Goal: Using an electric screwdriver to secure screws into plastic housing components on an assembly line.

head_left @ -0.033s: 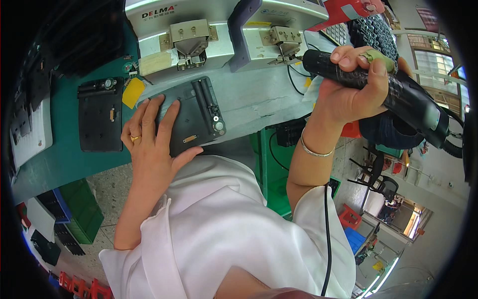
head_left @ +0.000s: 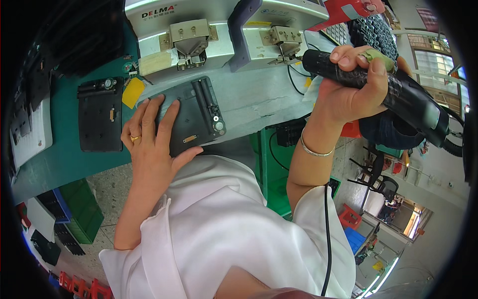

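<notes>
My left hand (head_left: pixel 152 132) lies with fingers spread on a black plastic panel (head_left: pixel 191 112), pressing its left side. The panel has a ribbed bar along its right edge, a round silver part near the lower right corner and a small gold connector. My right hand (head_left: pixel 358 82) is wrapped round a black electric screwdriver (head_left: pixel 411 102), held slantwise. Its tip is at the metal outlet of the right-hand screw feeder (head_left: pixel 286 42); whether a screw sits on it is too small to tell. A second black panel (head_left: pixel 100 119) of like shape rests to the left of my left hand.
Another screw feeder (head_left: pixel 189 42) stands at the back, left of the first. A yellow paper piece (head_left: pixel 133 92) lies between the panels. Black parts in a white tray (head_left: pixel 42 124) are at far left. A cable (head_left: pixel 327 239) hangs along my right side. The green table's (head_left: pixel 64 172) front edge is near me.
</notes>
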`<action>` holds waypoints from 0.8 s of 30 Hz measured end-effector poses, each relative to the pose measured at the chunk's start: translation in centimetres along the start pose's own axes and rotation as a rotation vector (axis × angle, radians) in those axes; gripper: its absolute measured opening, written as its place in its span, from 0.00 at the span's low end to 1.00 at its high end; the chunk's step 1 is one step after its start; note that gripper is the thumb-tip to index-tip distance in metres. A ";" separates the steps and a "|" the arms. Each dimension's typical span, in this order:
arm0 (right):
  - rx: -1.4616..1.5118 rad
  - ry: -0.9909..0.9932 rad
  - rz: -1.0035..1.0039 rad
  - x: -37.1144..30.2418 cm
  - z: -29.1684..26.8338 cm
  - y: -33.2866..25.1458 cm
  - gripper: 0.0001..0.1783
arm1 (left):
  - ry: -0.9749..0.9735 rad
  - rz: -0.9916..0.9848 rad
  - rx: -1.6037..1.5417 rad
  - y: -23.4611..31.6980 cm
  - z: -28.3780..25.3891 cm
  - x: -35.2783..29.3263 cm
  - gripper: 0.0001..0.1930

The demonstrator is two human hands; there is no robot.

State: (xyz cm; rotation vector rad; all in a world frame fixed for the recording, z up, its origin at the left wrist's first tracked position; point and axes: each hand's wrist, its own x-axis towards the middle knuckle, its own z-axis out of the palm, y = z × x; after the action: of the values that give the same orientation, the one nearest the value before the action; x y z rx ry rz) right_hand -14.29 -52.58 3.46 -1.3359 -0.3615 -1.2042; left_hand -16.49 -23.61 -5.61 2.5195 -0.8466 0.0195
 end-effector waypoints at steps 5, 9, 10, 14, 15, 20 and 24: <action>0.042 -0.011 0.023 0.1 -0.1 0.3 0.26 | 0.017 0.012 -0.001 0.0 0.1 0.1 0.45; 0.058 -0.113 0.079 0.3 -1.1 1.3 0.26 | 0.022 0.008 0.001 0.0 0.2 0.1 0.45; 0.030 -0.157 0.112 0.2 -0.8 1.1 0.17 | 0.026 0.006 0.001 0.0 0.2 0.1 0.45; 0.043 -0.245 0.168 0.7 -0.5 0.7 0.15 | 0.034 0.003 0.001 0.0 0.2 -0.1 0.44; 0.092 -0.242 0.208 0.7 -0.7 0.6 0.28 | 0.037 0.002 0.002 0.0 0.2 -0.1 0.44; 0.119 -0.163 0.127 0.4 -1.0 0.5 0.27 | 0.040 0.019 0.014 0.0 0.3 -0.1 0.44; 0.063 -0.095 0.058 0.4 -0.9 0.6 0.26 | 0.042 0.019 0.016 0.0 0.4 -0.1 0.44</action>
State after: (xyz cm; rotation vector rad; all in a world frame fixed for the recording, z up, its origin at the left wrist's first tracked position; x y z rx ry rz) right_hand -13.96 -53.63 3.17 -1.3431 -0.4226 -1.0756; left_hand -16.67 -23.72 -5.93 2.5171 -0.8575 0.0855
